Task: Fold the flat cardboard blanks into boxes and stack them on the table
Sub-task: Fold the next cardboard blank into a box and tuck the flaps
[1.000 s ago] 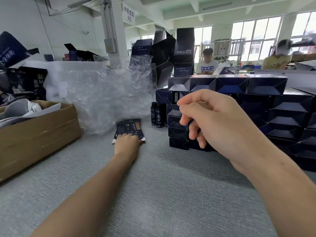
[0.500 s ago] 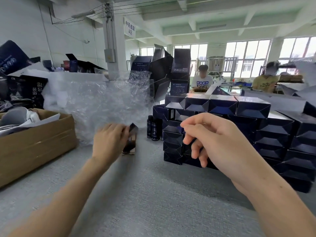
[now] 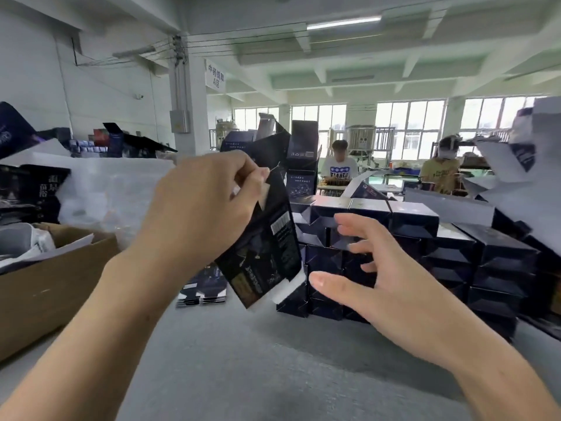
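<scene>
One flat blank (image 3: 267, 253) has left the table (image 3: 273, 375). A second ago the left hand (image 3: 197, 208) lay on the pile of blanks (image 3: 203, 288) left of the stack of folded boxes (image 3: 413, 220). Now it is raised in front of the stack's left end, its thumb and fingertips pinching the blank's top edge so the printed card hangs tilted in the air. The right hand (image 3: 379, 284), loosely curled before the stack a moment ago, has spread its fingers straight and holds nothing. Its thumb is near the blank's lower corner, seemingly not yet touching. I judge that the pick-up is over and the opening of the flat card into a sleeve is about to start, with the finished box meant for the stack.

Left of the stack, the left wrist covers part of the remaining pile, so how many blanks are left cannot be told. The held blank's far face and its crease lines are hidden, and blur smears its print. The fingertips that pinch it are partly tucked behind the card. The stack's right end runs out of view.
</scene>
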